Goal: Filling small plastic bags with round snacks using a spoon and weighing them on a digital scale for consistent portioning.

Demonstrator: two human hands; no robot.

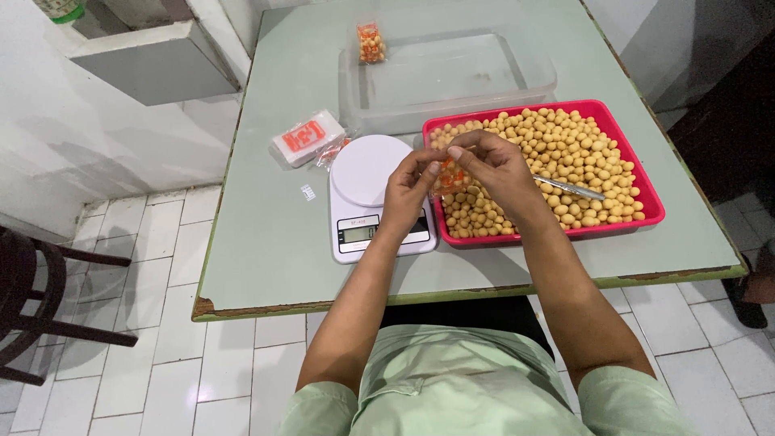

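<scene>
Left hand and right hand are both pinching a small clear packet with orange print, holding it above the white scale and red tray; round yellow snacks are filling the tray. A metal spoon is lying on them.

The hands hide most of the small bag and part of the scale display. The chair is cut off at the left edge; the bag's contents are too small to tell.

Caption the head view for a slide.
Both hands, left hand and right hand, hold a small clear bag between white scale and red tray.
</scene>
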